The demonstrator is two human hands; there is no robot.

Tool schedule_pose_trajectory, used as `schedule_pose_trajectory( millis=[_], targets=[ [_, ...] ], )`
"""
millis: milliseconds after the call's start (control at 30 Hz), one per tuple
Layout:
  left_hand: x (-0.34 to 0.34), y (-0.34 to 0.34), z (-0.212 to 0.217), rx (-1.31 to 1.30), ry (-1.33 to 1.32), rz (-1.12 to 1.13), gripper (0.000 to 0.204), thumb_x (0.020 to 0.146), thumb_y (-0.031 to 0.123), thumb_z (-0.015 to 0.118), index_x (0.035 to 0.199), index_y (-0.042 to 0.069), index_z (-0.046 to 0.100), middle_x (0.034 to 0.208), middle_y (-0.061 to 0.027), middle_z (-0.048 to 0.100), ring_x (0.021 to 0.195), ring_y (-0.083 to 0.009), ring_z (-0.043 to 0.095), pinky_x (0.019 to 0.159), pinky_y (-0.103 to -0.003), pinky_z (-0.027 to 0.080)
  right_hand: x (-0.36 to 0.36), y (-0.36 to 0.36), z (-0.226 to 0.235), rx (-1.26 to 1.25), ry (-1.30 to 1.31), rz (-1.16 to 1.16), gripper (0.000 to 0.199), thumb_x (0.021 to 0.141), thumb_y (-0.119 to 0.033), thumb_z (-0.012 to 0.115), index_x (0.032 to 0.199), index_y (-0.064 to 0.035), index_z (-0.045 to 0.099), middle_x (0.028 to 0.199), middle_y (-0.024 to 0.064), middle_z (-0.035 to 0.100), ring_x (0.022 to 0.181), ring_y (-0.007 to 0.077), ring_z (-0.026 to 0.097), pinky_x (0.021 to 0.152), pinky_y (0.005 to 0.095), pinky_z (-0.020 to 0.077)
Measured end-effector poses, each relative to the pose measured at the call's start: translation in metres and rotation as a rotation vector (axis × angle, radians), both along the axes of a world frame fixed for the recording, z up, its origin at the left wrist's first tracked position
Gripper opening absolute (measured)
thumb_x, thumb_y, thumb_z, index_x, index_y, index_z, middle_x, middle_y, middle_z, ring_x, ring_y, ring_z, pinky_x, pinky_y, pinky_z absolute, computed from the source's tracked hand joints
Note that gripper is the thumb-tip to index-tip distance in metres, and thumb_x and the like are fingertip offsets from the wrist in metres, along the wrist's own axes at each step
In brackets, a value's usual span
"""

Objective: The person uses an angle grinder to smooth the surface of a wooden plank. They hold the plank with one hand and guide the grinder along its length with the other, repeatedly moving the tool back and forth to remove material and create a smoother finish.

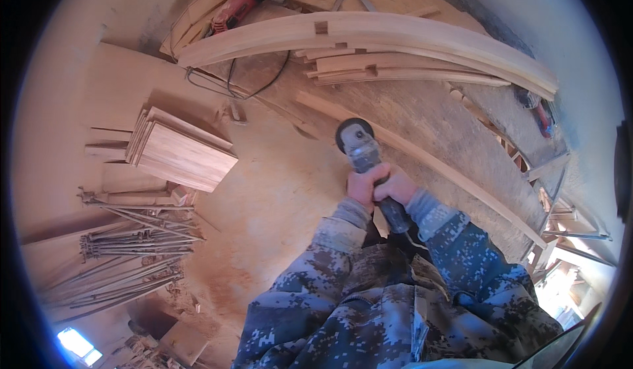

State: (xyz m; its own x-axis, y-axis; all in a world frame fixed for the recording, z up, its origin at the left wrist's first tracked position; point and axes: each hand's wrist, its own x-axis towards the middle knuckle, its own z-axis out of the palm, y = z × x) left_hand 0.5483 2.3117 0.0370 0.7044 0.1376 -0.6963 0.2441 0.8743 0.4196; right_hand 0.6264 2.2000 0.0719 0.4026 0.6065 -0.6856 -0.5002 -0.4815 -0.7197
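Observation:
Both my hands are closed around an angle grinder with a grey metal head and a dark body. My left hand wraps the body from the left. My right hand grips it from the right, close beside the left hand. The round dark disc sits at the grinder's far end, by a long pale wooden strip along the near edge of the workbench. Whether disc and wood touch, I cannot tell.
Curved wooden pieces lie across the bench, with a red power tool and its cable behind. Another red tool rests at the right. Stacked boards and several long metal bars stand at the left.

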Motion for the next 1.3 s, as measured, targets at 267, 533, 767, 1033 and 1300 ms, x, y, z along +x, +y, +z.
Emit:
schedule_pose_trajectory(
  millis=[267,533,767,1033,1300],
  targets=[
    [0.025,0.117,-0.002,-0.052,-0.012,0.074,0.014,0.089,0.015,0.075,0.102,0.008,0.072,0.093,-0.0046,0.071,0.083,-0.0183,0.069,0.075,-0.035,0.057,0.031,0.124,0.006,0.053,0.017,-0.007,0.045,0.063,-0.005,0.076,0.107,0.0003,0.069,0.092,0.0071,0.072,0.084,0.018,0.068,0.074,0.0331,0.0564],
    [0.018,0.092,0.013,0.057,0.035,-0.065,0.02,0.087,0.013,0.078,0.105,0.008,0.069,0.093,-0.0024,0.069,0.082,-0.0175,0.068,0.075,-0.034,0.056,0.013,0.091,0.005,0.053,0.029,-0.068,0.047,0.063,-0.003,0.077,0.11,-0.0014,0.069,0.094,0.005,0.072,0.086,0.0174,0.067,0.078,0.0336,0.0564],
    [0.007,-0.003,0.023,-0.021,-0.011,-0.373,0.027,0.084,0.007,0.08,0.108,0.005,0.069,0.098,-0.0025,0.07,0.085,-0.0179,0.068,0.077,-0.035,0.055,-0.031,-0.03,0.01,0.064,0.023,-0.304,0.054,0.063,-0.004,0.079,0.115,-0.0019,0.068,0.095,0.0057,0.073,0.091,0.017,0.067,0.083,0.0334,0.0568],
    [0.011,-0.002,0.011,0.881,-0.289,-0.942,0.057,0.087,0.02,0.081,0.135,-0.006,0.061,0.123,-0.0191,0.068,0.113,-0.0325,0.065,0.104,-0.042,0.05,-0.086,-0.11,0.01,-0.074,0.083,-0.741,0.058,0.063,0.0,0.082,0.117,-0.0012,0.061,0.089,0.007,0.07,0.08,0.0177,0.069,0.075,0.0355,0.0597],
    [0.076,-0.12,0.04,1.805,-0.752,-1.072,0.072,0.083,0.027,0.079,0.145,0.0,0.055,0.136,-0.0242,0.058,0.13,-0.0455,0.05,0.118,-0.061,0.03,-0.096,-0.299,0.087,0.044,0.075,-1.12,0.051,0.067,0.002,0.079,0.114,-0.0013,0.059,0.084,0.0108,0.068,0.07,0.0218,0.07,0.067,0.0369,0.0595]
  ],
)
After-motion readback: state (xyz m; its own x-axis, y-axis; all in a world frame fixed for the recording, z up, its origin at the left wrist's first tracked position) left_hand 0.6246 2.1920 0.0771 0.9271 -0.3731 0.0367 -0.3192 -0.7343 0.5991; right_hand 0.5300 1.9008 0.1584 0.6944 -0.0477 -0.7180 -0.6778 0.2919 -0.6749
